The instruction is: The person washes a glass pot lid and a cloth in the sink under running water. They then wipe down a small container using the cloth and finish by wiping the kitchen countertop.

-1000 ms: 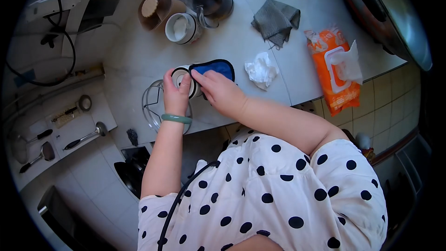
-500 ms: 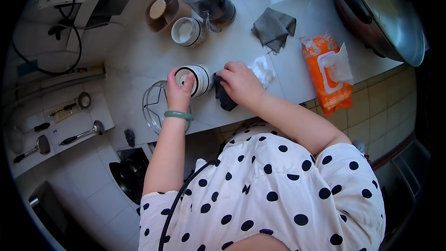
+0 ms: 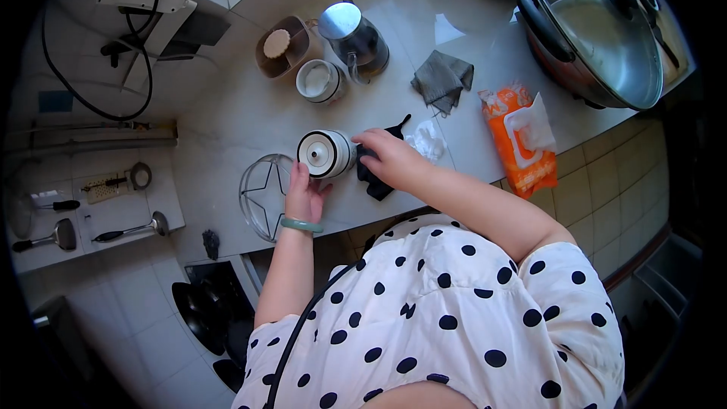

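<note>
A white lidded jar with black rings (image 3: 321,154) stands on the counter. My left hand (image 3: 305,193), with a green bangle on its wrist, is at the jar's near side, fingers apart, thumb by the jar's edge. Just right of the jar, my right hand (image 3: 389,157) has its fingers closed on a dark cloth pad (image 3: 375,182), whose dark loop sticks out beyond the hand. Left of the jar lies a round wire rack with a star-shaped middle (image 3: 266,193). Crumpled white tissue (image 3: 427,140) lies right of the pad.
Behind the jar are a white cup (image 3: 319,80), a brown container (image 3: 287,49) and a glass pitcher (image 3: 358,44). A grey cloth (image 3: 442,80), orange wipes pack (image 3: 521,140) and large lidded pan (image 3: 598,38) are on the right. Utensils (image 3: 140,231) hang at left.
The blue side of the pad no longer shows; the pad has come away from the jar to the right. My left hand has loosened from the jar's top and slid nearer to me.
</note>
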Action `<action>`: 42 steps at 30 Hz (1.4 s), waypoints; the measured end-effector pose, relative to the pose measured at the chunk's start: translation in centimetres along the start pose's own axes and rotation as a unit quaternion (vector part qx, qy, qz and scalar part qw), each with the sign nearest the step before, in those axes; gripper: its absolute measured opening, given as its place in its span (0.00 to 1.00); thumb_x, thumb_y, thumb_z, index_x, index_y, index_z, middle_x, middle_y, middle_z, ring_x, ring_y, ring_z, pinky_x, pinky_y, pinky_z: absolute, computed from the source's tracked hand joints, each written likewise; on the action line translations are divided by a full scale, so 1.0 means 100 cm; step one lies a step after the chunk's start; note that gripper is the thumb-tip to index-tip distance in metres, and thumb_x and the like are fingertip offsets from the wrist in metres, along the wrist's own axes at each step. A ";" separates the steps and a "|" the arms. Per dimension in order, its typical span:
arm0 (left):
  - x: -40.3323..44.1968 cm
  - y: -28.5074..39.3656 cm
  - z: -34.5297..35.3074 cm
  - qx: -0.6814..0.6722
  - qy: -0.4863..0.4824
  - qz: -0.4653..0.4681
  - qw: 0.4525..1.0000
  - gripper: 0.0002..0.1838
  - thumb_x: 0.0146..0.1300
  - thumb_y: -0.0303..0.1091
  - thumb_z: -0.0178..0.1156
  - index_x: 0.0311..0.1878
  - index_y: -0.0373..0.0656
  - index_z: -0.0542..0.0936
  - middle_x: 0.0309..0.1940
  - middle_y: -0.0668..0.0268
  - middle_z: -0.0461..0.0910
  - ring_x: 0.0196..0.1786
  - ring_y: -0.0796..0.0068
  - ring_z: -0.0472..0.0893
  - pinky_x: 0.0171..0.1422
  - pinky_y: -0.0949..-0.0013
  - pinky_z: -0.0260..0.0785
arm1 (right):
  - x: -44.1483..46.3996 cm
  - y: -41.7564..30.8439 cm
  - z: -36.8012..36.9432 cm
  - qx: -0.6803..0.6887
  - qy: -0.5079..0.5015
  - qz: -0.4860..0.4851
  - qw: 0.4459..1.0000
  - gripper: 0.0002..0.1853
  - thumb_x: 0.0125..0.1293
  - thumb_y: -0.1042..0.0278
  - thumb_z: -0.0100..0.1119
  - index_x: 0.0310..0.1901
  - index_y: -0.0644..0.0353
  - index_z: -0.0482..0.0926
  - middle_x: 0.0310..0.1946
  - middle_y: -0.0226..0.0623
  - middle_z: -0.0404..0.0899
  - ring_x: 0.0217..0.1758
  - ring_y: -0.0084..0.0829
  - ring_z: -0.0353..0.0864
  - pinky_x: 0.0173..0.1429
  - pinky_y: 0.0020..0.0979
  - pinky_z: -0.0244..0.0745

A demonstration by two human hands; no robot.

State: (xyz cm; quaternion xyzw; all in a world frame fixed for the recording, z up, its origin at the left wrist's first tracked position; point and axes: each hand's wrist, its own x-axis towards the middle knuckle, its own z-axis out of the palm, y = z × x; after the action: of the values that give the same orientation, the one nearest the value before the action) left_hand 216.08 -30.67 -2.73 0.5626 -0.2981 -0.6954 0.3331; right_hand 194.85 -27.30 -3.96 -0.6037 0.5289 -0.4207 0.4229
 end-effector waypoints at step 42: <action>0.048 0.085 0.036 0.114 -0.122 0.396 0.903 0.44 0.37 0.26 0.74 0.59 0.43 0.60 0.54 0.63 0.67 0.56 0.68 0.68 0.61 0.65 0.61 | 0.080 -0.111 -0.016 0.216 0.005 0.114 0.970 0.36 0.50 0.80 0.55 0.64 0.58 0.57 0.58 0.40 0.63 0.60 0.31 0.65 0.63 0.29 0.59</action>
State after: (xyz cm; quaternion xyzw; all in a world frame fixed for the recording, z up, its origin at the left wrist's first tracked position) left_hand 212.91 -39.44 1.91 0.3428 -0.6123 -0.5305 0.4755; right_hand 197.18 -34.39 7.62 -0.4318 0.4928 -0.4773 0.5856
